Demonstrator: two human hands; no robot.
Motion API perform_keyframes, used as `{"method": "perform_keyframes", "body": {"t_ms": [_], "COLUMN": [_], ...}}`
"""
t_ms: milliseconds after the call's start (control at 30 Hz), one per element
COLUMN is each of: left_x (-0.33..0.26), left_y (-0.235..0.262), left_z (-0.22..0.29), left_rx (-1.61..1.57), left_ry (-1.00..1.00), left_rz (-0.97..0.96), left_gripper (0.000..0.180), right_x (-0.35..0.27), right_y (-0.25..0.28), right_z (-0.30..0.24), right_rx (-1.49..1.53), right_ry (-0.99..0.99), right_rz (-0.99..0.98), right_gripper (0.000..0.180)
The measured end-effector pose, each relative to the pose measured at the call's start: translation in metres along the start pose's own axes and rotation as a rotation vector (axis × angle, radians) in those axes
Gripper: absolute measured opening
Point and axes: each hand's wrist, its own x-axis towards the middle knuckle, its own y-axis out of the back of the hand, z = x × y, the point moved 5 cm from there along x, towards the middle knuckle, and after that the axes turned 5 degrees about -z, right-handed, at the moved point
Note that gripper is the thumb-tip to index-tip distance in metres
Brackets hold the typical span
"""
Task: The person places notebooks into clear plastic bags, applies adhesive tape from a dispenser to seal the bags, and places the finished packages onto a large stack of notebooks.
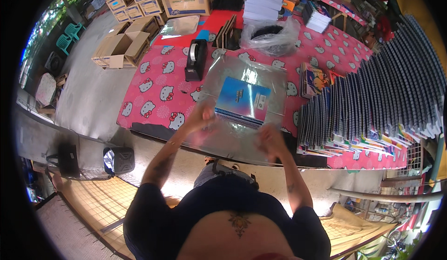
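Note:
A small stack of spiral notebooks with a blue and pink cover [243,97] lies on a clear plastic sheet [275,81] spread over the table. My left hand [201,116], slightly blurred, is closed at the sheet's left front side, beside the notebooks' lower left corner. Near the table's front edge, my right hand [271,141] is curled on the sheet just below their lower right corner. Glare and motion hide exactly where the fingers pinch the film. A black tape dispenser [196,60] stands to the left behind the sheet.
A long row of spiral notebooks [368,97] fills the table's right side, with several books [313,81] beside it. Farther back are a crumpled plastic bag [274,39], white paper stacks [263,4] and a wooden rack [227,33]. Cardboard boxes [186,2] stand at the far left.

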Motion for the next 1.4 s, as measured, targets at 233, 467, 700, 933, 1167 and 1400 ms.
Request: {"method": "perform_keyframes", "body": {"t_ms": [233, 467, 700, 933, 1167, 1400], "left_x": [-0.042, -0.03, 0.073, 0.166, 0.262, 0.297], "left_y": [-0.013, 0.014, 0.058, 0.093, -0.009, -0.04], "left_z": [-0.001, 0.051, 0.044, 0.019, 0.088, 0.084], "left_rx": [0.192, 0.254, 0.138, 0.15, 0.344, 0.577], "left_ry": [-0.217, -0.451, -0.304, 0.03, -0.509, -0.572], "left_rz": [-0.198, 0.132, -0.144, -0.275, 0.043, -0.116], "left_gripper": [0.007, 0.022, 0.028, 0.022, 0.014, 0.019], "right_x": [-0.015, 0.0, 0.016, 0.067, 0.077, 0.08], "right_y": [-0.016, 0.014, -0.005, -0.044, -0.06, -0.058], "right_z": [-0.033, -0.067, -0.158, -0.13, -0.12, -0.12], "right_rx": [-0.179, -0.418, -0.577, -0.687, -0.74, -0.749], "right_ry": [0.129, -0.026, 0.143, 0.073, -0.006, -0.064], "right_rz": [-0.214, 0.041, 0.129, 0.139, 0.127, 0.119], "right_gripper": [0.02, 0.028, 0.047, 0.06, 0.056, 0.055]}}
